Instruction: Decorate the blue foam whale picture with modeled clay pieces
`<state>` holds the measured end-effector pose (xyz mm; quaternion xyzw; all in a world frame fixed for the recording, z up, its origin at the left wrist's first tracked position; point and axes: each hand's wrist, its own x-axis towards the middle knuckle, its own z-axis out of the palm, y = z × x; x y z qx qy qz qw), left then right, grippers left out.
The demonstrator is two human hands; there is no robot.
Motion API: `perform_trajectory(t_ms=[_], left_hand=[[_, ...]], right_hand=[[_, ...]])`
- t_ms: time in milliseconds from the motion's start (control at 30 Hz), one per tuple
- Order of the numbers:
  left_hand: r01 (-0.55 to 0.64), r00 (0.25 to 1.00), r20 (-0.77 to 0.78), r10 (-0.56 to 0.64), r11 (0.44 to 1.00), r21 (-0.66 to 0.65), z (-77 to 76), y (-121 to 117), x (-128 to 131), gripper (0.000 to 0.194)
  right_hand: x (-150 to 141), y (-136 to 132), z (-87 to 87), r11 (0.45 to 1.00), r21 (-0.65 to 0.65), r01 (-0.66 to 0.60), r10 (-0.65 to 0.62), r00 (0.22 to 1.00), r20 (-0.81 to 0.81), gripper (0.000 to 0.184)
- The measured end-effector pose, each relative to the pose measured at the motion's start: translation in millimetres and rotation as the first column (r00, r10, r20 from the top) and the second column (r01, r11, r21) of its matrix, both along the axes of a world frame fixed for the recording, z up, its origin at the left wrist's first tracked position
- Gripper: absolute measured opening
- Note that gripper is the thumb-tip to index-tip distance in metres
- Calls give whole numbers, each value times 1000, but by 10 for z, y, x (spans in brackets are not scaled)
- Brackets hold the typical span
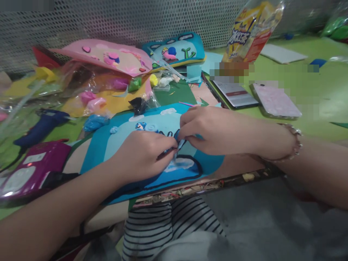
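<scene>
My left hand and my right hand meet over a blue paper picture. Their fingertips pinch together at one spot, closed on something small and bluish that they mostly hide. A thin pink stick pokes out behind my right hand's knuckles; whether that hand grips it I cannot tell. On the picture, left of the fingers, sits a blue clay figure with a coiled shape. Below the fingers is a white clay patch inside a black outline. A small blue clay lump lies at the picture's left.
Bags of coloured clay, including blue clay and black clay, lie behind the picture. A blue glue gun and a purple device are at left. Two phones, one with a pink case, and a drink bottle stand right.
</scene>
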<state>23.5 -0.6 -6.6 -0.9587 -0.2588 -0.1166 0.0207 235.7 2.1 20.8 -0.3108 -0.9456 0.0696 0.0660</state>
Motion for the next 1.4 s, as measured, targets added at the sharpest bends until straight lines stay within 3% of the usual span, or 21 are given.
perform_trajectory(t_ms=[167, 867, 1400], left_hand=[[-12, 999, -29, 12, 1000, 14, 0, -4, -2, 29], [77, 995, -61, -73, 994, 76, 11, 34, -63, 25], [46, 994, -103, -40, 998, 53, 60, 26, -51, 27]], right_hand=[[-25, -37, 15, 1000, -7, -25, 25, 997, 77, 22], [-20, -63, 34, 997, 2, -75, 74, 987, 140, 23], [-20, -61, 46, 993, -14, -115, 116, 990, 80, 24]])
